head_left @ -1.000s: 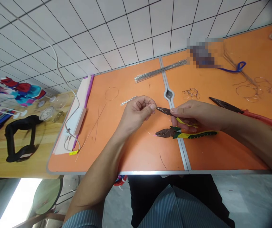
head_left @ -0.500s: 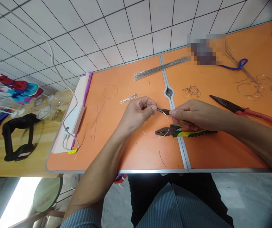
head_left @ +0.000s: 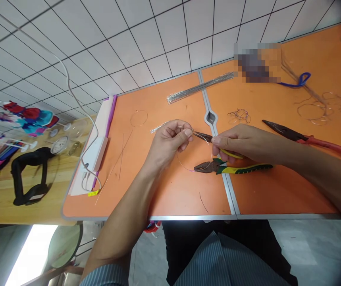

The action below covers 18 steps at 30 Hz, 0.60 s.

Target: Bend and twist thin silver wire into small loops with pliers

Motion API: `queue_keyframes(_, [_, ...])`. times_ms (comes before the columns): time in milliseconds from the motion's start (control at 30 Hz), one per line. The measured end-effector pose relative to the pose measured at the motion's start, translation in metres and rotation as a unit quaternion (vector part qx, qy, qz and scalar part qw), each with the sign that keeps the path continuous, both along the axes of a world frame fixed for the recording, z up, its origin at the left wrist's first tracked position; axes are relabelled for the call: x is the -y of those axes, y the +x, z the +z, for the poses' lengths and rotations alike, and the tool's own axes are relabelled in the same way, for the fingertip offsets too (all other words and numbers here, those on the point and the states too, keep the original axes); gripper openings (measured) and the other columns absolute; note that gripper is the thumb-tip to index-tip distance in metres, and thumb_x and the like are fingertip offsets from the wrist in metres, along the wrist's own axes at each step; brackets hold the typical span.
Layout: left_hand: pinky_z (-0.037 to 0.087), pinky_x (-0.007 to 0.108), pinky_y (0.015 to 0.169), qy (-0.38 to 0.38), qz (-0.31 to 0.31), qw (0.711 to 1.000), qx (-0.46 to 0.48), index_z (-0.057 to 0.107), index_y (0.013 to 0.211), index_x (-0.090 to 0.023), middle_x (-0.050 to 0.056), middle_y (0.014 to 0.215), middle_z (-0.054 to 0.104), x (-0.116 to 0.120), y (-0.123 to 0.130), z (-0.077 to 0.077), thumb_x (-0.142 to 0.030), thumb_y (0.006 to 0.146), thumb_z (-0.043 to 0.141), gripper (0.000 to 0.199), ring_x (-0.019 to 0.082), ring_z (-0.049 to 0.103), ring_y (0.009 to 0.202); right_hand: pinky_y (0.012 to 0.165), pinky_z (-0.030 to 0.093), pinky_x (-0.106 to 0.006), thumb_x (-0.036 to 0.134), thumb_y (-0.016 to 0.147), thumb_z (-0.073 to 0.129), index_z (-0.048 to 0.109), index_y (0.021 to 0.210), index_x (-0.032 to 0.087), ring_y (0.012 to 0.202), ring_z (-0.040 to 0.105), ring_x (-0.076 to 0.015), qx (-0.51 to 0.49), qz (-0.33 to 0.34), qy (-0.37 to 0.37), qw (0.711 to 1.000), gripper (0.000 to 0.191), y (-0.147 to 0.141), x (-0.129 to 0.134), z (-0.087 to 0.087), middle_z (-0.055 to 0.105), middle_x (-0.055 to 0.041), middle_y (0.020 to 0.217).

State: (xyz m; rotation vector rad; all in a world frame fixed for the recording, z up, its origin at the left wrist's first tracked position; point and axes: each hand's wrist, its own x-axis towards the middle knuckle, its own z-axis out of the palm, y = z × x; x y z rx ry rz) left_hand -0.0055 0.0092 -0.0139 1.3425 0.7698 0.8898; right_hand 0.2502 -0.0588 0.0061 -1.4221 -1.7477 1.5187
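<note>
"What's at the fingertips?"

"Left fingers point(head_left: 187, 133) pinched together on a thin metal wire loop point(head_left: 182, 162), which curves down from the pinch. Right fingers point(head_left: 218, 140) clamped around yellow-handled pliers point(head_left: 231, 153), dark steel nose reaching the pinch."

"Around them?"

"Smooth orange table point(head_left: 173, 198). Green-and-yellow pliers point(head_left: 241, 169) at five o'clock, red-handled pliers point(head_left: 289, 135) at three, straight steel rods point(head_left: 200, 88) at twelve."
</note>
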Motion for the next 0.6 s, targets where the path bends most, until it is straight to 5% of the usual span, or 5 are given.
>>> queue_keyframes(600, [0.025,0.023,0.044,-0.027,-0.007,0.999,-0.016,0.075,0.083,-0.019,0.000,0.068,0.069,0.0037,0.0019,0.0027,-0.050,0.074,0.105,0.045,0.007,0.046,0.047,0.053,0.027,-0.034,0.073,0.108,0.062,0.068,0.075,0.024,0.051,0.043,-0.0129,0.052,0.000,0.023,0.998,0.060,-0.0022,0.0045,0.0066,0.057,0.0008,0.059])
